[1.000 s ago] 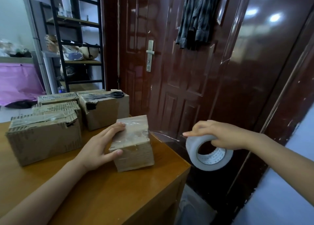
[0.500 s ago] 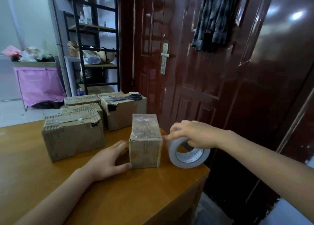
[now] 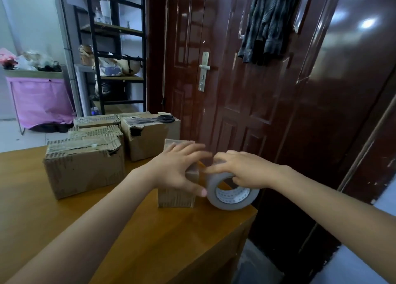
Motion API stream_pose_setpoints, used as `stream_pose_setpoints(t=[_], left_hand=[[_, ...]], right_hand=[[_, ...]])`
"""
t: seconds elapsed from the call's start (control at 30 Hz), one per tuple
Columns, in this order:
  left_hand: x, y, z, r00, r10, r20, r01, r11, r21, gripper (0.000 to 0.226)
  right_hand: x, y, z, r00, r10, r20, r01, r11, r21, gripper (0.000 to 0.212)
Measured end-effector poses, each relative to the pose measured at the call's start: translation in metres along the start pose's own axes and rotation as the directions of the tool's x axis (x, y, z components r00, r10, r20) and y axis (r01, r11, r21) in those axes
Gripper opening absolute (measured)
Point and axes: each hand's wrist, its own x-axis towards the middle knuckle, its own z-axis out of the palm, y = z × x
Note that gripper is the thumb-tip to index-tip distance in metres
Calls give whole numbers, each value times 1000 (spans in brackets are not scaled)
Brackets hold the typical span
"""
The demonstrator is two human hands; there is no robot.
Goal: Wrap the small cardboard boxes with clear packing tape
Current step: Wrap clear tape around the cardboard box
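Left hand (image 3: 175, 170): spread over the top and near face of the small cardboard box (image 3: 176, 194), fingers splayed and thumb hooked down the right-hand edge, gripping it in place on the wooden table (image 3: 64, 223) close to the table's right corner. Right hand (image 3: 246, 171): curled over the roll of clear packing tape (image 3: 232, 192), fingers through its core, holding the roll on edge just beside the box; fingertips of both hands met, blurred, above the gap.

Step in hand, by judgement: running tape round the box's right side, roll hard against the cardboard. Whether a strip already bridged roll and box could not be told. Next move would call for a firm hold on the box, the roll drawn round the next face under steady tension, and the tape pressed flat.

Also present: larger cardboard boxes (image 3: 85, 166), taped and tattered, standing behind and to the left; scissors (image 3: 165, 118) lying on the rear one, well apart from both hands, wanted for the cut.
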Motion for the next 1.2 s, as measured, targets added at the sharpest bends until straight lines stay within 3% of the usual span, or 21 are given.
stream_pose_setpoints(t=[0.03, 0.1, 0.2, 0.3, 0.47, 0.63, 0.73, 0.8, 0.9, 1.03, 1.2], left_hand=[[7, -1, 0, 993, -27, 112, 19, 997, 73, 94], [19, -3, 1, 987, -33, 159, 21, 997, 79, 83], [23, 2, 8, 1000, -22, -14, 19, 992, -128, 77], [18, 5, 21, 970, -92, -227, 6, 935, -354, 74], [2, 4, 45, 903, -88, -421, -86, 923, -376, 61], [-25, -24, 65, 853, -116, -509, -47, 954, -296, 80], [-35, -37, 68, 838, -93, -538, -80, 954, -290, 68], [-39, -40, 70, 853, -102, -512, -129, 909, -396, 62], [-38, -40, 74, 874, -137, -466, -141, 846, -514, 71], [-34, -38, 81, 887, -118, -446, -155, 834, -530, 77], [-38, -36, 78, 903, -147, -403, -122, 811, -571, 86]], right_hand=[[-3, 0, -3, 1000, 7, 13, -7, 1000, -5, 78], [-10, 2, -12, 1000, 18, 18, -18, 1000, -12, 81], [-22, 9, -27, 999, 32, -6, -32, 999, -16, 83], [-35, 18, -42, 996, 73, -52, -71, 996, 48, 87], [-33, 15, -43, 964, 108, -243, -56, 976, 211, 78], [-7, 13, -21, 785, 240, -571, 137, 831, 538, 64], [4, -7, -8, 713, 245, -657, 285, 755, 590, 60], [10, -20, 4, 664, 274, -696, 369, 689, 624, 61], [15, -32, 28, 583, 405, -705, 461, 550, 697, 60], [21, -54, 57, 483, 618, -621, 540, 348, 766, 69], [36, -77, 58, 365, 752, -549, 593, 268, 760, 73]])
